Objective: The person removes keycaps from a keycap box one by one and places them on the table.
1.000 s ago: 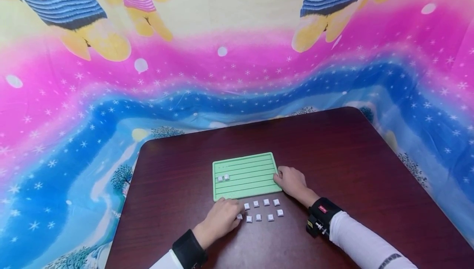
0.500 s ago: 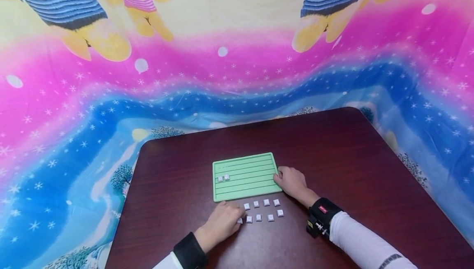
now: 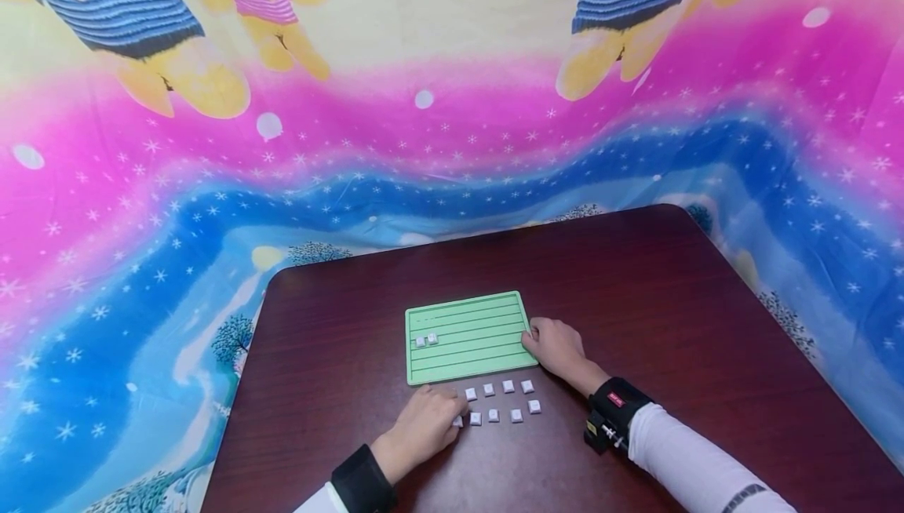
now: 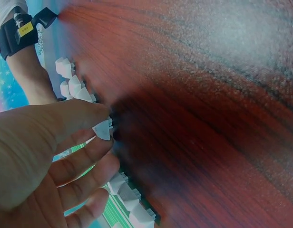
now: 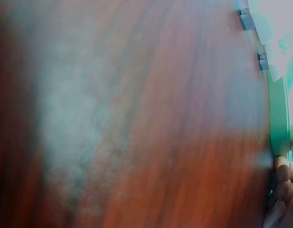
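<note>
My left hand (image 3: pixel 424 424) pinches a small white keycap (image 4: pixel 103 129) between thumb and index finger, low over the table at the left end of the front row. The other left fingers are spread and bent, as the left wrist view shows. A green board (image 3: pixel 480 340) with dark ruled lines lies flat beyond the loose keycaps. On its left side sit two white keycaps, one of them a left keycap (image 3: pixel 420 341) and the other a right keycap (image 3: pixel 432 338). My right hand (image 3: pixel 556 347) grips the board's right edge, thumb on top and fingers (image 5: pixel 281 175) curled at the side.
Loose white keycaps (image 3: pixel 493 416) stand in two rows between the board and the front of the dark wooden table (image 3: pixel 621 278). A patterned cloth (image 3: pixel 452 129) hangs behind the table. Each wrist wears a black strap (image 3: pixel 619 403).
My left hand has shifted slightly toward the near side with its keycap, then stayed almost still over the last half second. The right hand and the board have not moved.
</note>
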The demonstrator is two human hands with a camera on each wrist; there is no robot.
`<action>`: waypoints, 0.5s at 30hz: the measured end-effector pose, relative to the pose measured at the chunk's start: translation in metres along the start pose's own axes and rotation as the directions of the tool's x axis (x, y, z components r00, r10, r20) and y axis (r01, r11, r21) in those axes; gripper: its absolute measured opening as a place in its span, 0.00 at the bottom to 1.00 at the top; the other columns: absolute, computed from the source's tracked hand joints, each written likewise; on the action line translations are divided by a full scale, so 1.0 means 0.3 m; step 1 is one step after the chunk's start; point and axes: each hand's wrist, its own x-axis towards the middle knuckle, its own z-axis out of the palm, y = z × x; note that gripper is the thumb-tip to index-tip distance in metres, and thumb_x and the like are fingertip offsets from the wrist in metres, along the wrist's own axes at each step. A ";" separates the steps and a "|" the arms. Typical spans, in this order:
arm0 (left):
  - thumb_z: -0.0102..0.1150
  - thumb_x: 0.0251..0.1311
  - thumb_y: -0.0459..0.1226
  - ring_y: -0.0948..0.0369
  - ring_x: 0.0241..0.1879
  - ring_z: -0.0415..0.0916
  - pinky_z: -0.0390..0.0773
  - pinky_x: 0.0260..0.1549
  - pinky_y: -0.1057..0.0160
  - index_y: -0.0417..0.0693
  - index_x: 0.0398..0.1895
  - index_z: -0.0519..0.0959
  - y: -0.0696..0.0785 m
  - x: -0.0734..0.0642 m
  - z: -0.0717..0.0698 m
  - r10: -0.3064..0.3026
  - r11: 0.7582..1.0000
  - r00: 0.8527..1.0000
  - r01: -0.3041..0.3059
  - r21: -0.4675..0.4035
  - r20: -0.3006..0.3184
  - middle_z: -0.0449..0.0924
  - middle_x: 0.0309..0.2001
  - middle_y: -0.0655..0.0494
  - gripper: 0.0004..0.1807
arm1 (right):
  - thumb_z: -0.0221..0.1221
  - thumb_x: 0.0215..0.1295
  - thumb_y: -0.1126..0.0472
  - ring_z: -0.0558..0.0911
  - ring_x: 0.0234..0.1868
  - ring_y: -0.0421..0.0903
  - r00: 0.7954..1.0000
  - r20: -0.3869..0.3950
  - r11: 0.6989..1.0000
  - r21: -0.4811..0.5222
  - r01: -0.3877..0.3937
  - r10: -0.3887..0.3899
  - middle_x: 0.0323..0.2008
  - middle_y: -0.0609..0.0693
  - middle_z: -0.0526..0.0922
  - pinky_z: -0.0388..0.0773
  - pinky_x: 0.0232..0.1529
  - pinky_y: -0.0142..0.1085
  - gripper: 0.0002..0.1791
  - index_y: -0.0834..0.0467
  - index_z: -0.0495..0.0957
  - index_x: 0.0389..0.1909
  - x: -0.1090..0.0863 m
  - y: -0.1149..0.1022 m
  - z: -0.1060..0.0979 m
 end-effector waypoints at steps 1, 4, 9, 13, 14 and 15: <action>0.74 0.46 0.37 0.66 0.30 0.80 0.69 0.30 0.68 0.56 0.34 0.83 0.000 0.000 0.000 -0.001 1.000 1.000 0.001 0.001 0.001 0.84 0.30 0.65 0.11 | 0.57 0.63 0.56 0.56 0.16 0.40 1.000 -0.001 1.000 0.001 0.002 -0.002 0.13 0.41 0.56 0.47 0.19 0.34 0.22 0.50 0.57 0.15 0.000 0.001 0.000; 0.74 0.47 0.39 0.66 0.30 0.80 0.69 0.31 0.67 0.56 0.35 0.83 0.001 0.000 -0.002 -0.004 1.000 1.000 0.004 0.006 0.008 0.84 0.30 0.65 0.11 | 0.57 0.63 0.56 0.55 0.16 0.40 1.000 -0.004 1.000 -0.001 0.009 -0.009 0.13 0.41 0.56 0.47 0.19 0.34 0.22 0.50 0.56 0.15 0.001 0.003 0.001; 0.74 0.51 0.45 0.65 0.30 0.80 0.68 0.31 0.67 0.57 0.35 0.83 0.002 0.005 -0.008 -0.013 0.999 1.000 0.014 0.037 -0.005 0.85 0.30 0.65 0.11 | 0.57 0.64 0.56 0.55 0.16 0.39 1.000 0.000 1.000 -0.004 0.009 -0.009 0.13 0.41 0.56 0.47 0.19 0.33 0.23 0.49 0.57 0.14 0.003 0.003 0.001; 0.72 0.54 0.48 0.65 0.31 0.80 0.69 0.31 0.67 0.58 0.35 0.83 0.002 0.012 -0.016 -0.025 0.999 0.999 0.026 0.046 -0.022 0.85 0.31 0.66 0.10 | 0.57 0.64 0.56 0.56 0.16 0.40 1.000 0.005 1.000 -0.002 0.006 -0.006 0.13 0.41 0.57 0.48 0.19 0.34 0.22 0.50 0.57 0.15 0.003 0.005 0.002; 0.72 0.55 0.48 0.65 0.31 0.79 0.69 0.31 0.67 0.58 0.34 0.82 0.002 0.014 -0.019 -0.027 0.999 0.999 0.028 0.041 -0.026 0.85 0.31 0.66 0.10 | 0.57 0.64 0.56 0.56 0.16 0.40 1.000 0.007 1.000 -0.002 0.006 -0.006 0.13 0.41 0.57 0.48 0.19 0.34 0.23 0.50 0.57 0.15 0.003 0.005 0.001; 0.71 0.56 0.48 0.66 0.31 0.79 0.68 0.30 0.68 0.58 0.33 0.82 0.001 0.016 -0.021 -0.029 0.999 0.999 0.031 0.036 -0.030 0.84 0.30 0.67 0.09 | 0.57 0.64 0.56 0.56 0.16 0.40 1.000 0.011 1.000 -0.002 0.004 -0.004 0.13 0.41 0.57 0.48 0.19 0.34 0.23 0.50 0.57 0.15 0.003 0.005 0.001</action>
